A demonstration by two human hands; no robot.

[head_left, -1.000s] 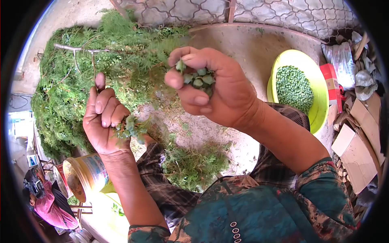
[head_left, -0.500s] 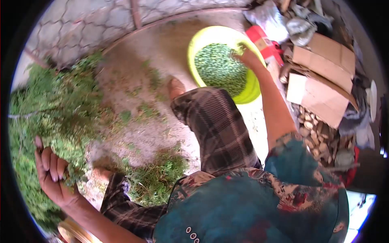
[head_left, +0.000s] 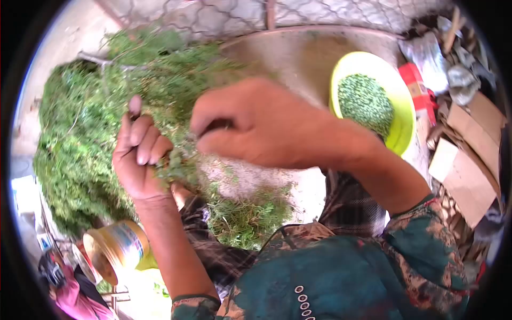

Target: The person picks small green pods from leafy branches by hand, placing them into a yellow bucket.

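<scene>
My left hand [head_left: 141,152] is raised at the left with its fingers curled round a small sprig of green leaves [head_left: 178,169], whose end sticks out beside the palm. Just to its right, my right hand [head_left: 256,125] is blurred by motion, its fingers drawn together in a pinch. Whatever lies between them is too dark to make out. Behind both hands spreads a large pile of cut green plants [head_left: 74,138]. Farther right stands a yellow-green basin [head_left: 408,125] holding many small green pods or seeds [head_left: 365,104].
A smaller heap of greenery [head_left: 248,216] lies near my legs. A yellow bucket [head_left: 117,248] lies tipped at lower left, near a person in a pink sleeve [head_left: 80,298]. Cardboard [head_left: 472,184], a red box [head_left: 417,90] and plastic bags [head_left: 426,58] crowd the right side.
My right hand has moved from over the basin leftward, close to my left hand. My left hand still holds the sprig. The view has turned left, bringing the bucket and another person into sight.
</scene>
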